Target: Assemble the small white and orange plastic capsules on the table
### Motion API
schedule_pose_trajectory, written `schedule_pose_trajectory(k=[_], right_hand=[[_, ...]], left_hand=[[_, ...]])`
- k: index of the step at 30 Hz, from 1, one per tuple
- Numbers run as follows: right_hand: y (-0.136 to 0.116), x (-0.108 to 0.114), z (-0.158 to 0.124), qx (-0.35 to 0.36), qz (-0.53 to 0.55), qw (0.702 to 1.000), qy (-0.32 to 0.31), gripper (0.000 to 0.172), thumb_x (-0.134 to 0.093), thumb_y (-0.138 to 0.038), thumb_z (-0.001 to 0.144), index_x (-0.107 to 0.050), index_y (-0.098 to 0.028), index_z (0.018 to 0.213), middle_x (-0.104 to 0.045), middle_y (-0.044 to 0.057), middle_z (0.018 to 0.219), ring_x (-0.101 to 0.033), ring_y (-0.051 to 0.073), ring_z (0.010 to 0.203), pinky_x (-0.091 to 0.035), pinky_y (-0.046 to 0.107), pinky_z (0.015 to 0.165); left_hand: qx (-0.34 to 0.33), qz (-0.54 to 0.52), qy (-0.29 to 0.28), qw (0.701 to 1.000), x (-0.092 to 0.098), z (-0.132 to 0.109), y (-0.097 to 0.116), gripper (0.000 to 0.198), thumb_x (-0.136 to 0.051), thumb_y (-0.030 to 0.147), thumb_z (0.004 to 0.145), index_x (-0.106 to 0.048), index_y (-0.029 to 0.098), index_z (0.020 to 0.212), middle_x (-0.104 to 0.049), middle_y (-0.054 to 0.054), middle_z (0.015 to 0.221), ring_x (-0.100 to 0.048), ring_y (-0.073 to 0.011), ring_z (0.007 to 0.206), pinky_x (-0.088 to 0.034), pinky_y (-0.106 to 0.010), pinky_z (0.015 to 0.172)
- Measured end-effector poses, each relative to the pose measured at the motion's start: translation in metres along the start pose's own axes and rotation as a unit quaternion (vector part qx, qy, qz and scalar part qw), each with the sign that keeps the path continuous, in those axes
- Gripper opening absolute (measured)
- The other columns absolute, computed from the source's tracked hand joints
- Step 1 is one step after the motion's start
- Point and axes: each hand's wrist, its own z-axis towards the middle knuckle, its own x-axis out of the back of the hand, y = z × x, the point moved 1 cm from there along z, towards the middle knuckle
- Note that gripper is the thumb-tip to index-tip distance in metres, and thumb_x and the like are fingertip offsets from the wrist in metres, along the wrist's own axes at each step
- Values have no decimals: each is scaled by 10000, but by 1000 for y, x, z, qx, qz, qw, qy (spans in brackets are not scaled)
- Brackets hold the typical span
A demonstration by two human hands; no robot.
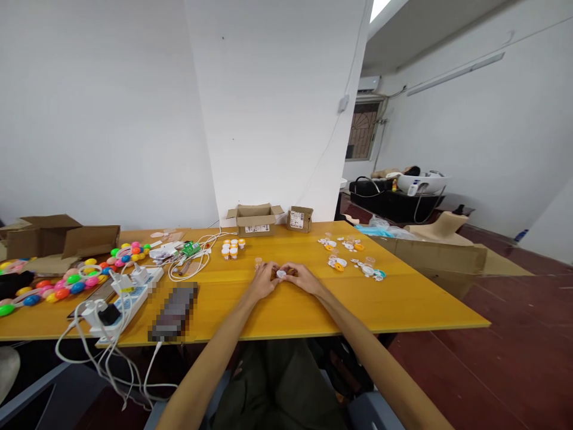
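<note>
Between the fingers of both hands is a small round white plastic part (281, 274), held just above the table. My left hand (265, 280) closes on it from the left, and my right hand (299, 277) grips its right side. Behind my left hand stands a small clear plastic cup (258, 261), partly covered by the fingers. To the right lie several groups of small white plastic parts with orange pieces (339, 267) and a teal ring (379, 275). Several small white jars with orange tops (232, 246) stand together behind and left of my hands.
An open cardboard box (254, 221) and a smaller box (299, 219) stand against the wall. At left are a power strip (134, 298) with tangled white cables, a blurred-out phone (174, 312), colourful plastic balls (78, 288) and another carton (92, 240). The yellow table's edge (447, 316) runs at right.
</note>
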Motion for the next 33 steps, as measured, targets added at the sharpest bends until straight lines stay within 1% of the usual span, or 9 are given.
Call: schedule_pose_trajectory(k=[6, 16, 24, 29, 33], right_hand=[[2, -1, 1, -10, 5, 1000, -4, 318, -737, -486, 770, -701, -208, 917, -737, 34, 931, -662, 219, 866, -525, 346, 814], [0, 0, 1, 2, 3, 1000, -5, 314, -732, -482, 779, -701, -208, 929, -737, 48, 948, -664, 227, 878, -526, 351, 810], [3, -1, 1, -2, 6, 1000, -4, 348, -725, -496, 780, -703, -206, 972, -740, 45, 956, -669, 222, 874, -535, 350, 812], [4, -1, 0, -7, 2, 1000, 3, 377, -730, -507, 775, -703, -210, 1006, -746, 45, 966, -676, 222, 867, -547, 358, 812], [4, -1, -1, -9, 1, 1000, 3, 400, -727, -504, 774, -694, -210, 1043, -744, 47, 967, -677, 221, 855, -551, 363, 809]], left_hand=[[11, 0, -6, 1000, -1, -1, -4, 244, -706, 287, 814, -629, 258, 1044, -672, -47, 1044, -572, -256, 1094, -429, -430, 1021], [0, 12, 1, 1000, 3, -3, 7, 209, -698, 202, 808, -640, 254, 1001, -665, -39, 1013, -580, -248, 1071, -443, -416, 996], [0, 19, -6, 1000, 4, -3, 6, 194, -696, 254, 823, -637, 259, 1008, -673, -45, 1023, -573, -257, 1085, -430, -433, 1008], [-8, 17, 5, 1000, 3, -3, 3, 218, -709, 264, 805, -635, 264, 1010, -677, -40, 1013, -577, -257, 1072, -426, -430, 1005], [-15, 19, 18, 1000, 5, -5, 6, 227, -701, 221, 787, -633, 262, 999, -677, -37, 1013, -577, -256, 1073, -424, -424, 999]])
